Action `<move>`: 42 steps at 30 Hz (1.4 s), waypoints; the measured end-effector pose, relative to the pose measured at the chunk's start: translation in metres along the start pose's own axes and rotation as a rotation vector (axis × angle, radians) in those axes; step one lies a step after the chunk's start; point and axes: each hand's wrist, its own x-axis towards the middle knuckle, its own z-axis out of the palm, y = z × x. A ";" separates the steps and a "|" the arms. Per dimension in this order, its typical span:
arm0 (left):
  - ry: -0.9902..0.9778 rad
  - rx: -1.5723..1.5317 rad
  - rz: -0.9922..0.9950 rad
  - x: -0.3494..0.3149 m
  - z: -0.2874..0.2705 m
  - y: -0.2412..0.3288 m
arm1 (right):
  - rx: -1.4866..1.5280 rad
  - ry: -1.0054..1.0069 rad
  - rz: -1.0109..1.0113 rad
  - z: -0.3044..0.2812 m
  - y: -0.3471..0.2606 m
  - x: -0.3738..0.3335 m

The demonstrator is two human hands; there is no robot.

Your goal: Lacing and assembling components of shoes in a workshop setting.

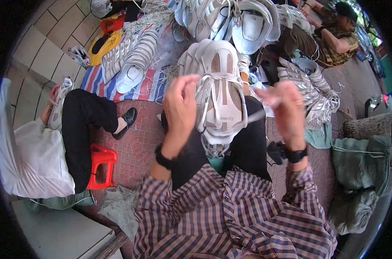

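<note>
While both hands' fingers pinch white laces (pixel 256 115), the white shoe upper (pixel 221 101) sits between them.

the white mesh shoe upper (pixel 221 97) sits on the lap; left of it a red plastic stool (pixel 101 166), behind it piled white shoe uppers (pixel 230 21), right of it green cloth sacks (pixel 362 162).

Just one view here, a fisheye on the head looking steeply down, close over the lap and raised hands. Plaid shirt (pixel 230 220) fills 6 o'clock; striped mat (pixel 150 84) stretches toward 11.
</note>
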 end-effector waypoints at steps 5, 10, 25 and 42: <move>-0.131 0.231 0.222 0.039 0.007 0.000 | 0.828 -0.167 -0.145 -0.031 -0.103 -0.024; -0.250 -0.182 0.242 0.052 0.008 0.060 | -0.367 -0.157 -0.371 -0.001 -0.095 -0.011; -0.778 -0.805 -0.106 0.065 -0.028 0.146 | -0.181 -0.160 -0.372 0.061 -0.086 0.063; -0.803 -0.119 -0.080 0.061 -0.072 0.191 | -1.318 -0.650 -0.189 0.048 0.048 0.100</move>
